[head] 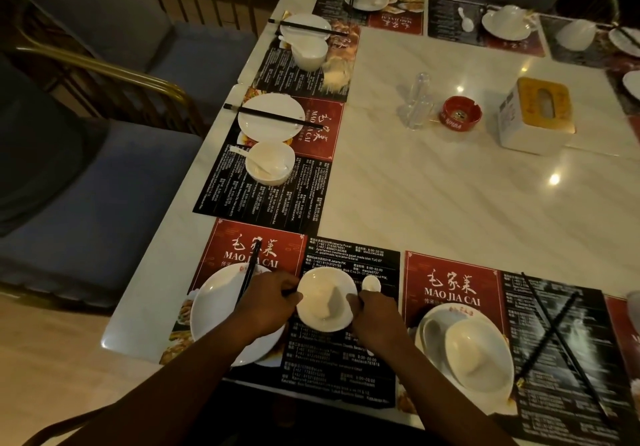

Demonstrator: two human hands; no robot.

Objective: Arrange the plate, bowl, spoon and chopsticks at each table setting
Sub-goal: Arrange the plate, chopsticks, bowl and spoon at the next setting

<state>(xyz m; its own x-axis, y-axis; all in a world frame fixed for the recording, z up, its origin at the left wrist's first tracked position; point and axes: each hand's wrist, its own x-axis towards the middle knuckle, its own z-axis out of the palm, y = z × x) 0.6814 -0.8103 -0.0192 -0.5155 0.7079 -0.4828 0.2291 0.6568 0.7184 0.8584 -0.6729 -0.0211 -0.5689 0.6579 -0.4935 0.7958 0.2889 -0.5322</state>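
At near counter (450, 185) edge: left hand (270, 301) grips chopsticks (249, 272) over plate (211, 310); right hand (375, 315) pinches spoon (371, 285), both flanking bowl (323, 303). Step: positioning bowl. Next, probably: spoon into bowl, chopsticks laid across plate.

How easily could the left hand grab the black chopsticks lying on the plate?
Probably yes, easily. The chopsticks lie across the plate right beside the left hand, with nothing between them. That hand grips the bowl rim, though, so it would likely let go first.
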